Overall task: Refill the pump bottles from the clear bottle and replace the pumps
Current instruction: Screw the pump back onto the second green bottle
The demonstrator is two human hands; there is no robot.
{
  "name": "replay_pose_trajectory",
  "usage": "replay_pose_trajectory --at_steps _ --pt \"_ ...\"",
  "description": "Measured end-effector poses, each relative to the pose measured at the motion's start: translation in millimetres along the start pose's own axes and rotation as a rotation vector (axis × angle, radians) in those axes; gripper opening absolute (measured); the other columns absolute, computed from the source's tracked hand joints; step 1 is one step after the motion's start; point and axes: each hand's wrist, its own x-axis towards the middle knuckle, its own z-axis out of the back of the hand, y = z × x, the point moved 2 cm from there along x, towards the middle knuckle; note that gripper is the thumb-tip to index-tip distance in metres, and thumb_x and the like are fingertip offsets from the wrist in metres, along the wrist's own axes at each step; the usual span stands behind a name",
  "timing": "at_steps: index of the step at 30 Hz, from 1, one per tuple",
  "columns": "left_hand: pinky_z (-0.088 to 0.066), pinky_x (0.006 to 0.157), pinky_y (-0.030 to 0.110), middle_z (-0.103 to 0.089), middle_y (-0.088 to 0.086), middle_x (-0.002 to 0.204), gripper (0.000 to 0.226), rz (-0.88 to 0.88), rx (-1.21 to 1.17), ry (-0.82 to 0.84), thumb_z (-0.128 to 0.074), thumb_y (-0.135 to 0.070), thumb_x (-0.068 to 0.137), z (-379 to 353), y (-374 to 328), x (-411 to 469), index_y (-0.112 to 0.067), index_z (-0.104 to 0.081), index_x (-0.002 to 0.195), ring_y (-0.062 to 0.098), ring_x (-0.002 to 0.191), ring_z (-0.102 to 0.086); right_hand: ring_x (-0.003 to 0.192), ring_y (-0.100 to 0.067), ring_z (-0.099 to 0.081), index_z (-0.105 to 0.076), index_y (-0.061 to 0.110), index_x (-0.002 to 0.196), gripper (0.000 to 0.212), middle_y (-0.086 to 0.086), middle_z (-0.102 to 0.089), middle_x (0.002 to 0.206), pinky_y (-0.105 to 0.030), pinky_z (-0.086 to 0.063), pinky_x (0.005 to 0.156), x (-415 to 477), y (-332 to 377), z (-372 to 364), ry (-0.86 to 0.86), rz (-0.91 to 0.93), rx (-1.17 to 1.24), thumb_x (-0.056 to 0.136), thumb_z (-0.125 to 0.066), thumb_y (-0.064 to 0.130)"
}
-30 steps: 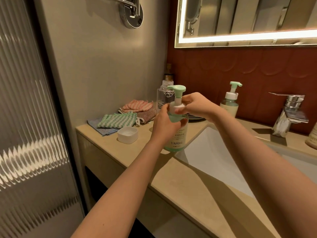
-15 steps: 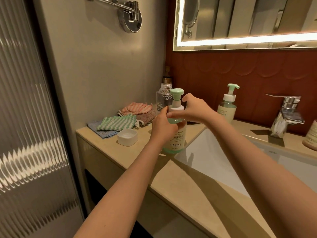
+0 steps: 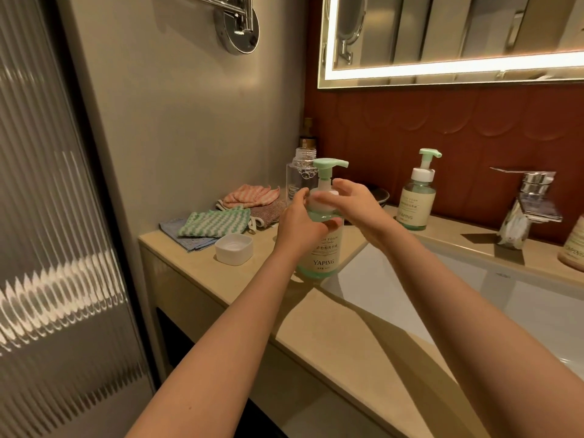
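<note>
**Position of task items.** The near pump bottle [image 3: 319, 248] stands upright at centre frame on the desk [image 3: 316, 317], at the left corner of the basin [image 3: 474, 295]. Its pump [image 3: 328, 165] is seated on the neck, spout pointing right.

**Hands.** The left hand [image 3: 303, 222] grips the shoulder of this bottle, fingers wrapped round the front. The right hand [image 3: 357, 207] is at the white collar of the pump with the thumb raised. Its fingertips are blurred, so whether they pinch the collar or only touch it cannot be told.

**Hidden or cut-off parts.**
- The upper label of the near pump bottle is covered by the left hand (only the lower lines read).
- The clear bottle [image 3: 298, 181], uncapped, stands just behind the near one and is partly hidden by it. Its liquid level is hard to make out.
- A dark dish [image 3: 379, 194] shows only as a rim behind the right hand.
- The basin and a container [image 3: 573, 248] are cut off by the right frame edge.

**Edges and room.** The second pump bottle [image 3: 417, 197], pump fitted, stands well apart at the back wall, with the tap [image 3: 524, 203] further right. A white dish [image 3: 234, 248] and folded cloths [image 3: 215, 224] occupy the left end of the desk. Bare desk runs along the front edge below the forearms.
</note>
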Motion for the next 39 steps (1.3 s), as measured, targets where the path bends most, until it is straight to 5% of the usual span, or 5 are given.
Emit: replay_pose_trajectory --at_steps 8,13,16,22,39 --pt "-0.038 0.103 0.047 -0.048 0.004 0.137 0.075 -0.017 0.031 -0.076 -0.07 -0.013 0.078 -4.1 -1.2 -1.2 -0.018 -0.031 0.141 0.024 0.127 -0.042 0.098 -0.019 -0.062 -0.067 0.007 0.107 0.05 -0.007 -0.069 0.102 -0.028 -0.045 0.071 -6.3 8.3 -10.2 -0.454 0.123 -0.349 0.072 -0.073 0.043" --pt "-0.038 0.103 0.051 -0.046 0.0 0.141 0.084 0.033 -0.009 -0.031 -0.075 -0.017 0.073 -1.1 -1.8 1.6 -0.022 -0.028 0.143 0.023 0.129 -0.041 0.121 -0.023 -0.048 -0.043 0.012 0.135 0.08 -0.007 -0.047 0.135 -0.029 -0.042 0.086 4.1 -2.6 -3.0 -0.194 -0.054 -0.068 0.069 -0.078 0.039" --pt "-0.039 0.103 0.051 -0.046 -0.001 0.14 0.084 0.049 -0.026 -0.032 -0.076 -0.016 0.072 -2.4 -0.5 1.4 -0.022 -0.029 0.142 0.024 0.128 -0.043 0.104 -0.019 -0.06 -0.062 0.017 0.111 0.036 0.001 -0.066 0.104 -0.022 -0.046 0.075 -4.6 -6.4 -3.8 0.008 0.019 0.204 0.077 -0.072 0.015" --pt "-0.04 0.101 0.05 -0.05 -0.001 0.137 0.082 0.034 -0.028 -0.072 -0.077 -0.022 0.072 -3.2 -1.0 1.1 -0.022 -0.031 0.14 0.022 0.125 -0.047 0.083 -0.009 -0.062 -0.071 0.017 0.095 0.035 0.009 -0.063 0.081 -0.029 -0.053 0.075 -5.8 -5.0 -4.4 -0.36 0.076 -0.071 0.067 -0.081 0.035" --pt "-0.046 0.089 0.037 -0.063 0.005 0.116 0.046 0.133 0.102 -0.012 -0.08 -0.034 0.068 -8.5 9.7 -5.8 -0.019 -0.056 0.105 0.025 0.11 -0.056 0.076 -0.006 -0.061 -0.068 0.025 0.082 0.018 0.01 -0.063 0.073 -0.028 -0.05 0.072 -11.6 -3.3 -1.5 -0.285 0.096 -0.095 0.069 -0.078 0.032"
